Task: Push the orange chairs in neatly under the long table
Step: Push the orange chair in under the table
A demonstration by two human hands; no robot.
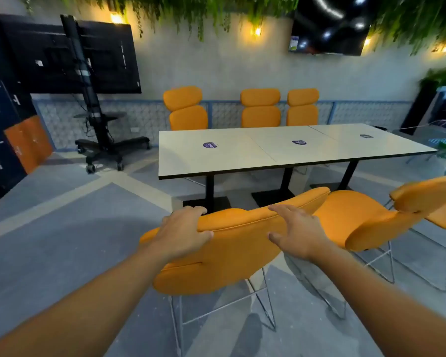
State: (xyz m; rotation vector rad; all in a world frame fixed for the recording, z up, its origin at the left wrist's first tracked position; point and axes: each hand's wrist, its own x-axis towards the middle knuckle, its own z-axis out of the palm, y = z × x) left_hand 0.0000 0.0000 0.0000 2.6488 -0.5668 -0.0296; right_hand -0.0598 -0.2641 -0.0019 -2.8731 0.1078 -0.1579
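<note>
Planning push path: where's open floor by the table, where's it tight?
Open: floor between long table and TV stand, and under the table's near edge ahead of the held chair. Tight: right side, two more orange chairs bunched.

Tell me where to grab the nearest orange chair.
Grip the nearest orange chair by the top edge of its backrest, from behind: the back faces you with the long table beyond, and the wide padded rim fits the left hand and right hand.

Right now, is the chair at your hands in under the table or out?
Out: the chair stands well short of the long table, with floor between them.
</note>
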